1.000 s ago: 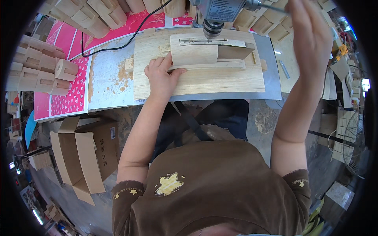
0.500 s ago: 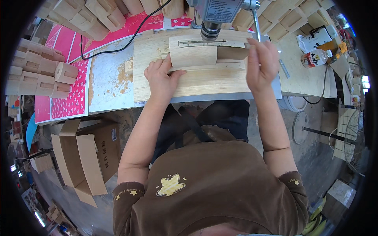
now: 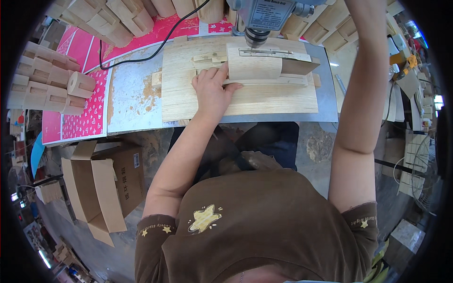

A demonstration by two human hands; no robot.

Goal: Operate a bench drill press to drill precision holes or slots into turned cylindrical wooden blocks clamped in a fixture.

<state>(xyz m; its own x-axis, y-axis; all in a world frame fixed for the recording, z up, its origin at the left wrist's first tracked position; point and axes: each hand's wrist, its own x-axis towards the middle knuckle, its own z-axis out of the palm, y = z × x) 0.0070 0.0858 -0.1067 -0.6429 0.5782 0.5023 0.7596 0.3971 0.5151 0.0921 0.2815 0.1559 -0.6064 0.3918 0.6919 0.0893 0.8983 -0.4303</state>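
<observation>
A pale rounded wooden block (image 3: 255,66) with a long narrow slot on top lies between strips on a flat wooden board (image 3: 184,101). At its left end, my left hand (image 3: 211,89) is closed on the block's edge, index finger against the end and thumb along the front. Just above the slot is the chuck (image 3: 256,37) of a blue-grey bench drill (image 3: 271,14). A brown flat piece (image 3: 301,67) sits at the block's right end. My right forearm (image 3: 361,94) reaches up past the top edge at the right, so the right hand is out of sight.
Slotted wooden cylinders (image 3: 56,80) are stacked at the left, with more along the back. A black cable (image 3: 151,57) crosses the pink-and-white table covering (image 3: 89,108). Sawdust (image 3: 146,92) lies left of the board. An open cardboard box (image 3: 106,188) stands on the floor.
My left hand and the wooden block have shifted right under the drill. My right hand has left the drill's lever and gone up out of view.
</observation>
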